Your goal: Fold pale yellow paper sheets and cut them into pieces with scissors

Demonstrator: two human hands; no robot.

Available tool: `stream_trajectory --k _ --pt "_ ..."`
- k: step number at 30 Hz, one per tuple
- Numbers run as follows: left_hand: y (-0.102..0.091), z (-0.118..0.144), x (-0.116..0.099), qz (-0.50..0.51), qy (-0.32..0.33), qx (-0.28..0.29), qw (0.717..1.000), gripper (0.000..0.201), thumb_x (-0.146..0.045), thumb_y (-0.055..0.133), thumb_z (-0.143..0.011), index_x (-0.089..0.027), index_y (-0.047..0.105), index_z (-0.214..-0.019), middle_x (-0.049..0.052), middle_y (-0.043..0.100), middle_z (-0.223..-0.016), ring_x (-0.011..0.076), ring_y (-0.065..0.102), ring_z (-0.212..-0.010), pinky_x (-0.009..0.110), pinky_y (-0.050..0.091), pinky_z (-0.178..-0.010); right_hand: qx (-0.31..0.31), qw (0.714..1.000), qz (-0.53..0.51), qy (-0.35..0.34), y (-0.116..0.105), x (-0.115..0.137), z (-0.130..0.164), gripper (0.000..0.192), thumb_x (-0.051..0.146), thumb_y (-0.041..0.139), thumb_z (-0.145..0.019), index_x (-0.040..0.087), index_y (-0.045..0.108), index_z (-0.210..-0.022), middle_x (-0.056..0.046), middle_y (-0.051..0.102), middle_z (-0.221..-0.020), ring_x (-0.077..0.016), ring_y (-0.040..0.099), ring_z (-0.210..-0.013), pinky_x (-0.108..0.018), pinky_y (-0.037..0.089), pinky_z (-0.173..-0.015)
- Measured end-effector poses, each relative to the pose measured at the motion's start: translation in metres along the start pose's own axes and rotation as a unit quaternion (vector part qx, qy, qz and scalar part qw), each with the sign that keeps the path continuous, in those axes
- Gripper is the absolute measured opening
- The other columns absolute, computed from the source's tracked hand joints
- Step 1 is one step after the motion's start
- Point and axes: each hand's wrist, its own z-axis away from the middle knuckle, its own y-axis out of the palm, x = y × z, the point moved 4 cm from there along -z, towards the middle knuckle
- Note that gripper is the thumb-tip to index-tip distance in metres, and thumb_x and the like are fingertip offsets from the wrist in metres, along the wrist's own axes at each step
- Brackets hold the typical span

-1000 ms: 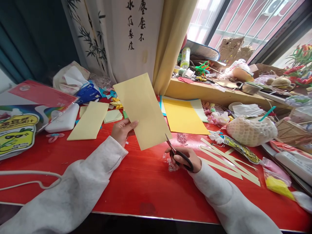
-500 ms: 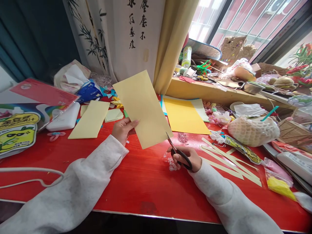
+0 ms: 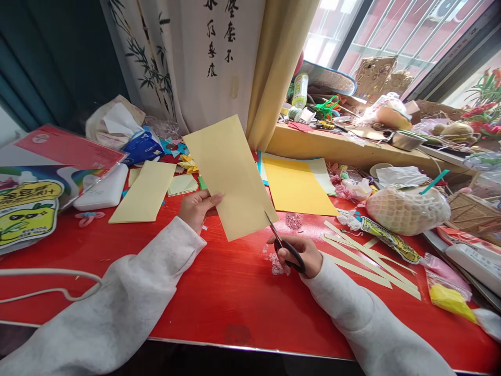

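Spanning the lower view, a glossy red table (image 3: 235, 292) carries everything described here. Behind it hang a white scroll (image 3: 211, 57) with black characters and a tan curtain (image 3: 279, 62); a cluttered window ledge (image 3: 336, 146) runs along the right. A deep yellow sheet (image 3: 295, 188) lies flat on the table just right of centre. The pale yellow sheet (image 3: 229, 175) is held tilted above the table, its long edges slanting up to the left. The left hand (image 3: 195, 209) grasps this sheet at its lower left edge, thumb on the front face. A second pale yellow piece (image 3: 144, 192) lies flat to the left, well apart from the held sheet. A netted bundle (image 3: 407, 209) rests on the right side. Several narrow paper strips (image 3: 368, 258) lie crossed on the table beside the right forearm. The right hand (image 3: 299, 256) is closed around the black handles of the scissors (image 3: 284, 243), resting near the table surface. The scissor blades point up and left, their tip meeting the lower right corner of the held sheet; how far the blades are parted cannot be told. A small crumpled clear scrap (image 3: 276, 263) lies just left of the right hand.
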Motion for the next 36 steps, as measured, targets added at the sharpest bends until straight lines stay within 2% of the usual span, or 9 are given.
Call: stream_trajectory --k 3,8,17,22,29,36 --pt "0.001 0.001 0.001 -0.009 -0.001 0.001 1.000 0.033 -0.028 0.071 -0.054 -0.010 0.065 -0.081 0.009 0.066 -0.084 0.0210 0.061 -0.078 0.029 0.052 -0.063 0.010 1.000 -0.004 0.002 0.000 -0.001 -0.001 0.042 0.044 0.065 -0.061 0.012 0.055 -0.086 0.005 0.048 -0.044 -0.0084 0.045 -0.034 -0.024 0.039 -0.037" --pt "-0.001 0.000 0.002 -0.015 0.003 0.004 1.000 0.034 -0.030 0.070 -0.055 -0.011 0.065 -0.083 0.009 0.066 -0.086 0.0212 0.061 -0.079 0.029 0.052 -0.063 -0.016 1.000 -0.018 -0.019 0.002 -0.001 0.000 0.039 0.043 0.066 -0.060 0.013 0.055 -0.084 0.007 0.044 -0.042 -0.0075 0.042 -0.031 -0.025 0.040 -0.036" --pt "-0.003 -0.002 0.010 -0.021 0.003 0.048 0.999 0.032 -0.029 0.068 -0.059 -0.011 0.065 -0.086 0.008 0.066 -0.086 0.0201 0.061 -0.078 0.028 0.052 -0.065 -0.033 0.999 -0.034 -0.010 0.005 -0.001 0.001 0.037 0.041 0.064 -0.062 0.012 0.055 -0.082 0.006 0.046 -0.041 -0.0079 0.043 -0.032 -0.025 0.040 -0.036" --pt "-0.003 -0.001 0.011 -0.023 -0.001 0.037 0.999 0.033 -0.028 0.069 -0.057 -0.011 0.065 -0.085 0.009 0.066 -0.087 0.0218 0.061 -0.079 0.031 0.052 -0.065 -0.049 0.998 -0.035 -0.018 0.007 -0.001 0.002 0.036 0.042 0.064 -0.061 0.013 0.055 -0.081 0.007 0.043 -0.038 -0.0066 0.039 -0.029 -0.025 0.039 -0.035" --pt "0.000 0.000 0.012 -0.042 -0.019 0.059 0.997 0.031 -0.031 0.069 -0.058 -0.012 0.066 -0.083 0.007 0.067 -0.082 0.0199 0.062 -0.074 0.030 0.051 -0.064 -0.048 0.997 -0.053 -0.012 0.008 -0.002 0.002 0.035 0.041 0.065 -0.060 0.013 0.054 -0.077 0.006 0.046 -0.043 -0.0067 0.041 -0.031 -0.025 0.039 -0.035" --pt "0.000 0.000 0.012 -0.041 -0.020 0.052 0.998 0.030 -0.030 0.069 -0.058 -0.013 0.066 -0.082 0.006 0.067 -0.078 0.0185 0.062 -0.071 0.028 0.051 -0.063 -0.029 0.998 -0.042 -0.027 0.008 -0.001 0.002 0.030 0.037 0.063 -0.065 0.013 0.053 -0.080 0.007 0.046 -0.041 -0.0074 0.042 -0.032 -0.026 0.042 -0.039"
